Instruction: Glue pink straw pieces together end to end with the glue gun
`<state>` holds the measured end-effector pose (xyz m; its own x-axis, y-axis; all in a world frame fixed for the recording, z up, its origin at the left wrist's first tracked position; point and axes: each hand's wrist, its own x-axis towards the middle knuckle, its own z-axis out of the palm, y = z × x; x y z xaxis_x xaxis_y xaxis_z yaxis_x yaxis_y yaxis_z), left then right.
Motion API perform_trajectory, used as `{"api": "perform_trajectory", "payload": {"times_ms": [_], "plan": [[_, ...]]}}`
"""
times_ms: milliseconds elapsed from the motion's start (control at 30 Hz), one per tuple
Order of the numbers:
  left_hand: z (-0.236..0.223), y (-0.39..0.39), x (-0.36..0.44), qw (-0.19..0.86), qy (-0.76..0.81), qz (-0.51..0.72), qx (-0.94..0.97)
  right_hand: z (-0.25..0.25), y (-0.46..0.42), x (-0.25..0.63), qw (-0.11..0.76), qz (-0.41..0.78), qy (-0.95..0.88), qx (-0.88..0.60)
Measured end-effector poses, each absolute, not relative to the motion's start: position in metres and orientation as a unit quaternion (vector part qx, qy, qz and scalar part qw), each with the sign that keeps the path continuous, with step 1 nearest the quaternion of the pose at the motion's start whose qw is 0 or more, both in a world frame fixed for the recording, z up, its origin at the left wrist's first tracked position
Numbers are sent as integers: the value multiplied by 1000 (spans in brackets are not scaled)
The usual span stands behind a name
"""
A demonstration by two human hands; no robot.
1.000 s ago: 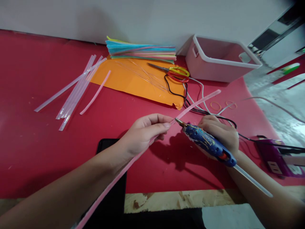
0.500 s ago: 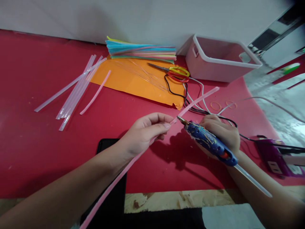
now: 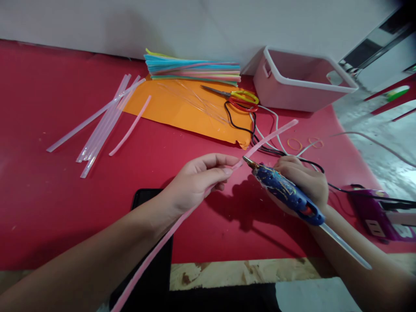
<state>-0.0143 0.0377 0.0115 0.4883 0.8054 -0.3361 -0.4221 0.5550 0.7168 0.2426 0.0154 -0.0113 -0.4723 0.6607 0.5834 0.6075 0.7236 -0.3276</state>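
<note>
My left hand (image 3: 204, 177) pinches a long pink pipe cleaner (image 3: 162, 243) between thumb and fingers. One end of it sticks out up to the right past my fingertips; the other runs down under my forearm to the bottom edge. My right hand (image 3: 300, 182) is closed around a blue hot glue gun (image 3: 286, 190), its body streaked with dried glue. The metal nozzle is at the pipe cleaner, just right of my left fingertips; whether it touches I cannot tell. A clear glue stick (image 3: 346, 246) protrudes from the gun's rear.
An orange envelope (image 3: 182, 110) bears scissors (image 3: 243, 97) and thin clear strands. Behind it lies a bundle of coloured pipe cleaners (image 3: 195, 67), beside a pink bin (image 3: 292, 91). Glue sticks (image 3: 104, 125) and a short pink piece (image 3: 131, 125) lie left. Cables run to a purple power strip (image 3: 377, 216).
The glue gun's nozzle has shifted very slightly right along the pipe cleaner. My left hand keeps its grip, almost still.
</note>
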Motion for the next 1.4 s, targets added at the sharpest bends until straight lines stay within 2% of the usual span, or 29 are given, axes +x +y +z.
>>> {"api": "perform_trajectory", "payload": {"times_ms": [1400], "plan": [[6, 39, -18, 850, 280, 362, 262, -11, 17, 245, 360, 27, -860, -361]]}}
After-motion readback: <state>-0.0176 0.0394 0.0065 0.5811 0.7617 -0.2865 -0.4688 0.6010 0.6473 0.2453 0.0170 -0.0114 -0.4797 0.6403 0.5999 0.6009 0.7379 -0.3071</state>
